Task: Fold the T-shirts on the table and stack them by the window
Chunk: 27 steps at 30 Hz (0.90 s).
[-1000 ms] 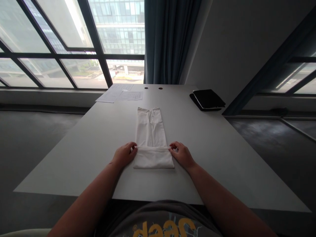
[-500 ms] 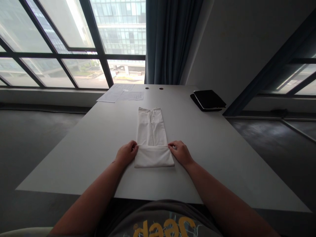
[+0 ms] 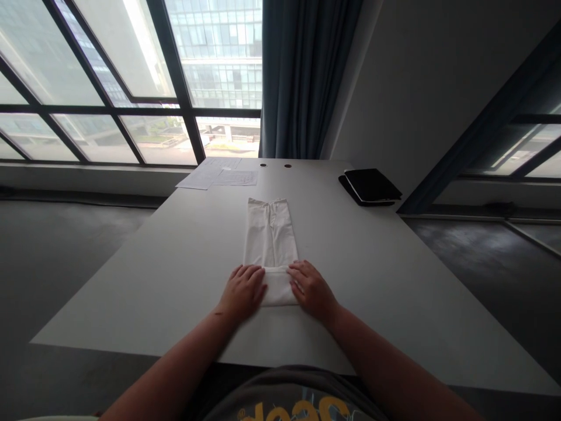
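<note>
A pair of white trousers [image 3: 276,234] lies flat and narrow on the white table, waist end away from me. Its near end is turned up over itself, making a folded band close to my body. My left hand [image 3: 243,286] rests flat on the left side of that band, palm down, fingers stretched forward. On the right side lies my right hand [image 3: 311,286], also palm down with its fingers extended over the cloth. Both hands cover the band's outer corners; only its middle shows between them.
Papers [image 3: 219,175] lie at the table's far left. A black folder or case [image 3: 372,187] sits at the far right. Two round holes are set near the far edge of the white table [image 3: 175,269]. Beyond stand windows and a blue curtain [image 3: 302,76].
My hands have let go of the folded band's corners and moved inward onto the cloth, lying flat on it. The camera view has tilted up slightly.
</note>
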Tool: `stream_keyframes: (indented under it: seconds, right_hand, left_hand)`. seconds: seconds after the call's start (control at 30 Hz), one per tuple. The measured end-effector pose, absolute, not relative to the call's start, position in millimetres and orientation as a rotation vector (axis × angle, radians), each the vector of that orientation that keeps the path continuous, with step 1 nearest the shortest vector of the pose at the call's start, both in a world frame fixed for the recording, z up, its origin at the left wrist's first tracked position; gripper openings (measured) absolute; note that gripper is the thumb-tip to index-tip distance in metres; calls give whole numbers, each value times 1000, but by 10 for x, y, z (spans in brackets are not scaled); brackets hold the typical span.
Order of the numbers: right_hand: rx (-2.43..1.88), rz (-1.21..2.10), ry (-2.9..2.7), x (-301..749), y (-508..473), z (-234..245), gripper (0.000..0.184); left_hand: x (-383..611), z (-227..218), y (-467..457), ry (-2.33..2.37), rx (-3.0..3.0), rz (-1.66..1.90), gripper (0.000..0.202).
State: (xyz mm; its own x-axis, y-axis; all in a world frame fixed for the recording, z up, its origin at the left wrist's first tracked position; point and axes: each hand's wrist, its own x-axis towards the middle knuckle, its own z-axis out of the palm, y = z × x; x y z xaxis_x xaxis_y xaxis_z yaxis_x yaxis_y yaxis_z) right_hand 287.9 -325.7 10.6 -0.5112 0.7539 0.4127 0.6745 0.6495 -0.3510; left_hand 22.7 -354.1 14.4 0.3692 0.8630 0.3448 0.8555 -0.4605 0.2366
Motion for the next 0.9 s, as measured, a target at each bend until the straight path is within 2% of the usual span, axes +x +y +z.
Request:
stream_keyframes:
  seconds: [0.1,0.17,0.37,0.63,0.83,0.9]
  right_hand:
    - [-1188,258,-2537,2780,-3334,28,58]
    - [-1263,292,-2610,2767,-3335,-20,63]
    - [-1314,300,-2625,2791,-3302,-60,64]
    - [-1261,293,-2611,2808,-3421,-5,64]
    - [-1271,307,-2596,2848,-3620,-17,64]
    - [-1282,313,-2594,2847,-3656,-15,64]
  left_hand:
    - [294,-34,-3595,1641,2577,495,55]
    - [278,-110,-3583,1628,2570,431,60]
    - [173,-113,-3463,1880,2371,363,65]
    - [123,-82,-3501,1812,2407,275,66]
    - [148,-127,-3828,2122,2210,253,86]
    - [129,-159,-3975,2135,2226,265,86]
